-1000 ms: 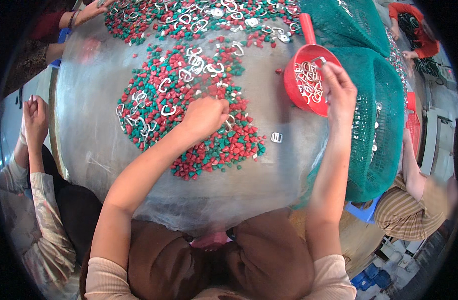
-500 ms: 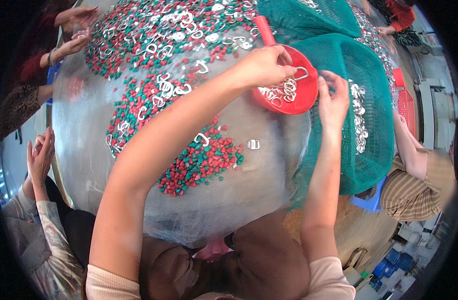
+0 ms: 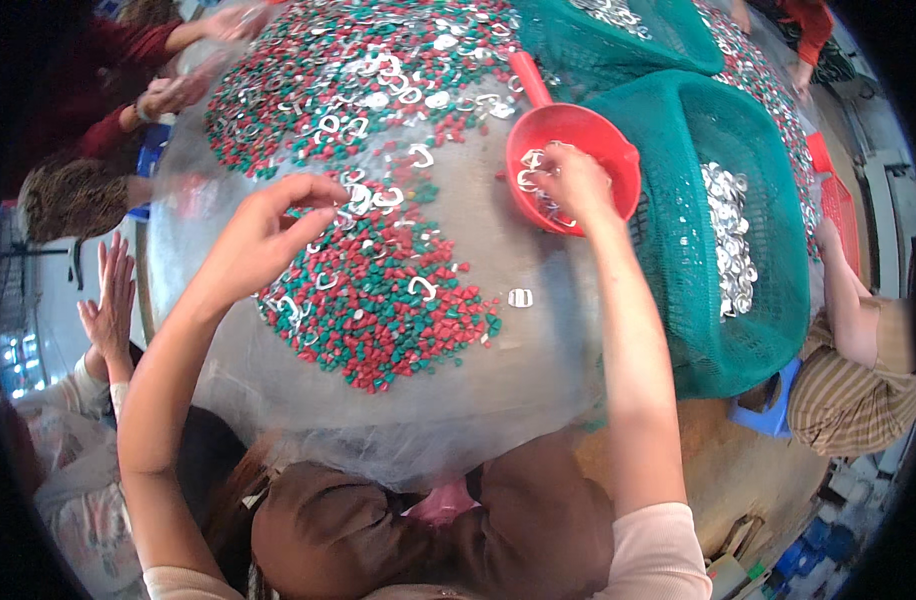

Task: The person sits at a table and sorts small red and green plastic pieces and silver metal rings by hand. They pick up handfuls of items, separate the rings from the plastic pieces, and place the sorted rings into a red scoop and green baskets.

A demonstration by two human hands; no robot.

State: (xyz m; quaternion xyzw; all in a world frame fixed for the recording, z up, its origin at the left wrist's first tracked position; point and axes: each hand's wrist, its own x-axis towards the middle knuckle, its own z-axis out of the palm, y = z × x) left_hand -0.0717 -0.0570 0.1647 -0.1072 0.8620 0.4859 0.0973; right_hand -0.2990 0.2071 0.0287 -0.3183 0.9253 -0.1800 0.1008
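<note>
My left hand (image 3: 278, 228) reaches over a pile of red and green cone-shaped pieces (image 3: 388, 320). Its thumb and forefinger are apart, close to some silvery metal rings (image 3: 360, 200) lying on the pile. Inside a red plastic dipper (image 3: 618, 165) with a stub handle, my right hand (image 3: 578, 185) has its fingers curled down onto more metal rings (image 3: 530, 168); the fingertips are partly hidden and blurred. A small metal buckle (image 3: 520, 298) lies alone on the table, right of the pile.
Green mesh-lined baskets (image 3: 668, 250) stand on the right, the nearer holding silvery metal pieces (image 3: 730, 240). A larger mixed heap (image 3: 308, 100) covers the far side of the table (image 3: 458, 390). Co-workers' hands (image 3: 168, 95) are at the left; a person in stripes (image 3: 848, 400) sits right.
My left hand has left the dipper and moved left to the pile. My right hand has gone from the dipper's rim to inside it. Metal pieces in the near basket show more fully.
</note>
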